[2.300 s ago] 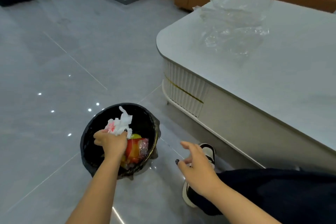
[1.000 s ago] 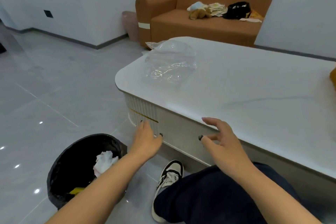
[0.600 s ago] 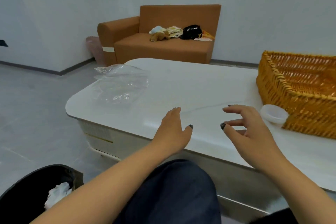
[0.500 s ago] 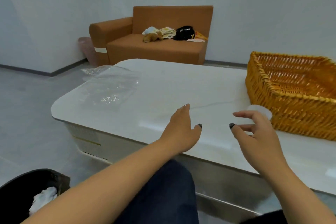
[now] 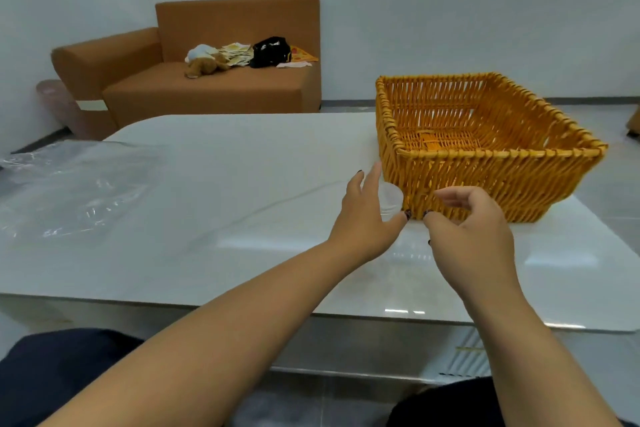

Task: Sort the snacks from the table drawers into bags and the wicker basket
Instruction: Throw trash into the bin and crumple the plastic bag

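So the desk (image 5: 214, 191) is a big white slab taking up most of the view, with an orange sofa (image 5: 194, 80) behind it against the wall, some clutter piled on its seat. Wicker basket (image 5: 485, 163) sits on the desk's right side, looks like nothing in it. Clear plastic bag (image 5: 65, 191) lies flat on the far left of the desk, well apart from the basket. Left hand (image 5: 367, 218) has fingers straight and spread, right up against a small clear cup (image 5: 391, 199) that stands just beside the basket's near corner. Right hand (image 5: 474, 236) hovers next to it, fingers loosely curled, holding nothing. No snacks in sight.
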